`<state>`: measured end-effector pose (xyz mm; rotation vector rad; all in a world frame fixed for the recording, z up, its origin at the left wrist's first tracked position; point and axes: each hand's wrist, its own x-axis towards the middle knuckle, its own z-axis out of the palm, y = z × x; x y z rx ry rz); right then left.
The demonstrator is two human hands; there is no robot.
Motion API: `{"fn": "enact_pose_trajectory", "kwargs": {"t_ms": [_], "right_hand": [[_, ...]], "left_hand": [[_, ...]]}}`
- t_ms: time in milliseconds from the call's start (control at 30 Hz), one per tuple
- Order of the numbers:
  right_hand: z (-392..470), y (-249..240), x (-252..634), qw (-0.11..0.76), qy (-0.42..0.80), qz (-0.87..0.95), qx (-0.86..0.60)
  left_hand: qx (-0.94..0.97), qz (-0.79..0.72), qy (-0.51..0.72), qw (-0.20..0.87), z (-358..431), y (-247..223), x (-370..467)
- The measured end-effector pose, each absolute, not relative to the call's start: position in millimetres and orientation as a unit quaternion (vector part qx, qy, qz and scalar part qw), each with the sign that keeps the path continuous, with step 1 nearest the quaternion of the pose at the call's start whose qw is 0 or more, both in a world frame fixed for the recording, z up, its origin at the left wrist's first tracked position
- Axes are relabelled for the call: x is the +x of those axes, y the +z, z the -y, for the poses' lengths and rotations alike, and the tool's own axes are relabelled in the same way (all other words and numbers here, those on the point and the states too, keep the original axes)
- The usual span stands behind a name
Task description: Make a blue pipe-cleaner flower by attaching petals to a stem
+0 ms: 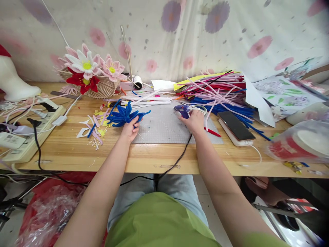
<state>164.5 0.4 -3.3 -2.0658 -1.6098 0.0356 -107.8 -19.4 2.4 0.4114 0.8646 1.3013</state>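
Observation:
A blue pipe-cleaner flower (124, 115) with looped petals is pinched in my left hand (131, 128), over the left edge of the grey cutting mat (164, 132). Toward the mat's right side, my right hand (194, 120) is closed around a purple glue gun (183, 110). The nozzle points left and a black cord (181, 156) runs from it down over the table edge. Scissors (199, 108) with pale handles lie just behind my right hand. My right fingertips are partly hidden by the back of the hand.
Pipe cleaners (216, 87) in several colours are heaped behind the mat. A phone (235, 125) rests on a white power bank at right, near a bagged cup (303, 140). Scraps (96, 125) lie at left, beside a power strip (33, 133). Finished flowers (87, 67) stand behind.

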Motion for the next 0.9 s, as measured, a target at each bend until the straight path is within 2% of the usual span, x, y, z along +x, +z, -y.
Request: {"fn": "enact_pose_trajectory", "kwargs": {"t_ms": [100,233,367,500,567,700,900], "right_hand": [[9,12,166,0.194,0.035,0.608,-0.769],[18,24,145,0.151,0.156,0.691,-0.689],[22,20,88,0.261,0.309,0.741,-0.536],[16,5,31,0.377,0.487,0.645,-0.452],[12,-2,12,0.422,0.535,0.583,-0.442],[10,-11,-8,0.501,0.565,0.517,-0.403],[6,-9,1,0.595,0.515,0.445,-0.427]], "left_hand": [[0.166,-0.37,0.593,0.696,19,3,-109],[0.163,-0.353,0.6,0.699,19,2,-110],[0.172,-0.321,0.608,0.706,18,-1,-111],[0.2,-0.307,0.613,0.7,18,-6,-111],[0.216,-0.316,0.614,0.69,18,-6,-111],[0.246,-0.33,0.617,0.671,19,-5,-109],[0.303,-0.343,0.622,0.636,22,-6,-103]]}}
